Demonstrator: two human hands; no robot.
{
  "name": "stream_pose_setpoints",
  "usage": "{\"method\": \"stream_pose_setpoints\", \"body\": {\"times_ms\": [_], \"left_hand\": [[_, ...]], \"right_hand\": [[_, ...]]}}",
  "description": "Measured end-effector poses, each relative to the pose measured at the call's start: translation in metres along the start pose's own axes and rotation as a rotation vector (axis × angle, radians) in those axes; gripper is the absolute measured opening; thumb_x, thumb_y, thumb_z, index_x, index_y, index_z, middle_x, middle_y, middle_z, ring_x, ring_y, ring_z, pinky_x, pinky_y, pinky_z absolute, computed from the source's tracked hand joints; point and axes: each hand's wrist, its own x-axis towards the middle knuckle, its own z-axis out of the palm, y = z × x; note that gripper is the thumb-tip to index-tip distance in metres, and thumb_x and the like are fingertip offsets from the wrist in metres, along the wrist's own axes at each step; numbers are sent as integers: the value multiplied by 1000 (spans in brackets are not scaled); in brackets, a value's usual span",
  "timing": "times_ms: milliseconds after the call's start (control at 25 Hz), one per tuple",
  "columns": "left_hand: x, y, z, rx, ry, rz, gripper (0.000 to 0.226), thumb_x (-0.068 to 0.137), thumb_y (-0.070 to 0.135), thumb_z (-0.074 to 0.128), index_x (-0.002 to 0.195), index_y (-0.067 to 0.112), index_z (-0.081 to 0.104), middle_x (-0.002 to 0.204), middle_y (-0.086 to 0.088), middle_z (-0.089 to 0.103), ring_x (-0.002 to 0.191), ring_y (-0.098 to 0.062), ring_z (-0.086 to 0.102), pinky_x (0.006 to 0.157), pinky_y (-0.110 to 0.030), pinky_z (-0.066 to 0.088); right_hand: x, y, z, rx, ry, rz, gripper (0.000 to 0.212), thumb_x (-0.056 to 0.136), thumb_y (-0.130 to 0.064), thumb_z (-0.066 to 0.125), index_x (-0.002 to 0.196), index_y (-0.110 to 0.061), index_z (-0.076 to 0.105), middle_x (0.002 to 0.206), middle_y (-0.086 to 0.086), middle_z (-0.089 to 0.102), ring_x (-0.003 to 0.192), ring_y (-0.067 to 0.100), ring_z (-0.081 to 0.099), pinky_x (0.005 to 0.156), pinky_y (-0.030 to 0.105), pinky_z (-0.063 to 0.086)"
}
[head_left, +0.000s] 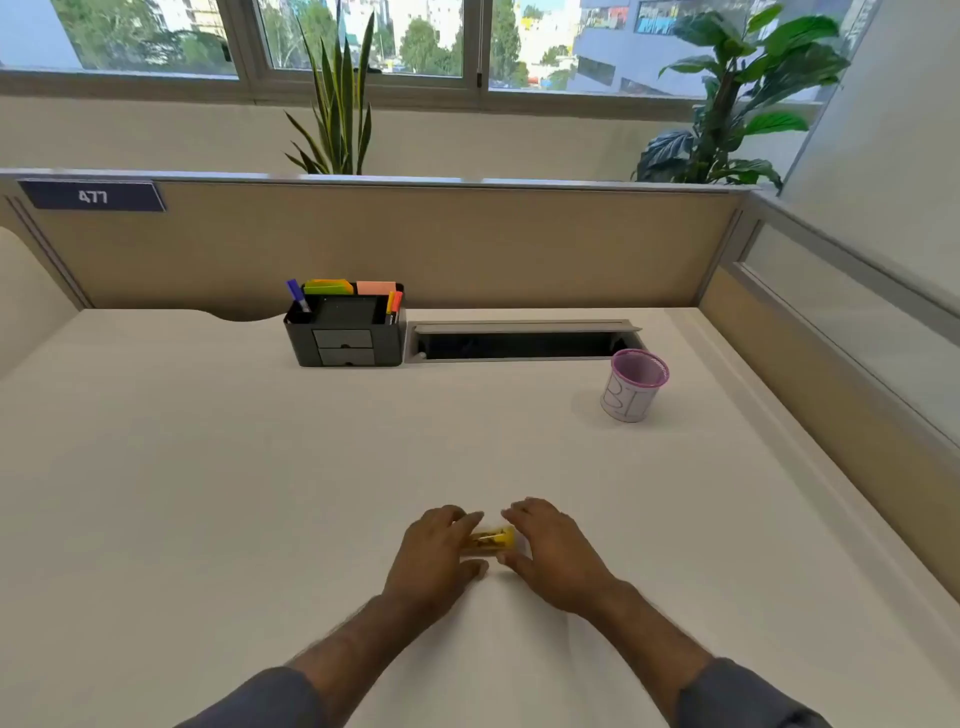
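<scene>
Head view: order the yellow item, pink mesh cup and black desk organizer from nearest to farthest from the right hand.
1. yellow item, just at the fingertips of the right hand, gripped by the left hand.
2. pink mesh cup, farther back on the desk, to the right.
3. black desk organizer, by the back partition, to the left.

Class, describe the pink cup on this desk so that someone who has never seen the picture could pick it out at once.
Find the long cable slot sunk into the back of the pale desk. Just in front of its right end stands the pink cup, upright and alone. Unlike the black organiser left of the slot, it is round and pink-rimmed.
</scene>
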Motion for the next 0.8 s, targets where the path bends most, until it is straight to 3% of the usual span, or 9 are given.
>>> {"method": "stream_pose_setpoints", "body": {"times_ms": [80, 240, 320, 480, 560, 680, 800], "left_hand": [[0, 2, 2, -69, 46, -35, 54, 85, 38, 64, 136, 28, 51, 127, 3, 57, 117, -18, 49, 100, -27, 35], [-3, 7, 6, -95, 85, -27, 36, 87, 31, 62, 123, 27, 62, 114, 3, 62, 107, -19, 53, 92, -28, 36], [-5, 6, 6, -124, 142, 2, 28, 88, 23, 60, 115, 24, 66, 108, 2, 65, 101, -20, 55, 88, -28, 38], [-7, -1, 0, -235, 178, 7, 22, 92, 23, 58, 114, 21, 64, 108, 3, 68, 98, -15, 56, 88, -26, 42], [-8, 1, -4, -319, 164, -14, 26, 94, 24, 56, 119, 22, 60, 112, 5, 67, 98, -11, 57, 89, -24, 44], [-7, 5, -12, -402, 120, -50, 37, 97, 21, 52, 134, 22, 51, 119, 7, 62, 102, -8, 55, 91, -19, 42], [-3, 8, -19, -377, 85, 7, 26, 97, 17, 50, 122, 20, 60, 106, 5, 63, 91, -11, 55, 78, -10, 38]], "right_hand": [[1, -3, 2, -3, 33, -19, 44, 91, -39, 55, 131, -22, 53, 131, -1, 57, 123, 17, 45, 102, 31, 35], [-1, -11, 5, 21, 48, -1, 21, 88, -27, 56, 106, -21, 67, 101, 0, 67, 97, 20, 55, 83, 33, 43], [1, -11, 3, 161, 66, 26, 17, 87, -21, 59, 100, -19, 68, 96, 0, 69, 88, 18, 58, 79, 33, 48], [7, -19, -7, 459, 63, 71, 24, 82, -23, 71, 105, -19, 67, 92, -5, 67, 74, 6, 59, 67, 16, 49], [10, -21, -15, 536, 38, 74, 24, 80, -22, 74, 103, -20, 67, 87, -2, 68, 69, 7, 60, 66, 23, 53], [17, -24, -28, 500, 1, 20, 13, 83, -22, 71, 96, -19, 69, 83, 6, 71, 73, 22, 65, 72, 38, 57], [24, -29, -45, 387, -74, -85, 6, 87, -21, 65, 86, -16, 67, 79, 7, 69, 73, 24, 63, 72, 44, 55]]}}
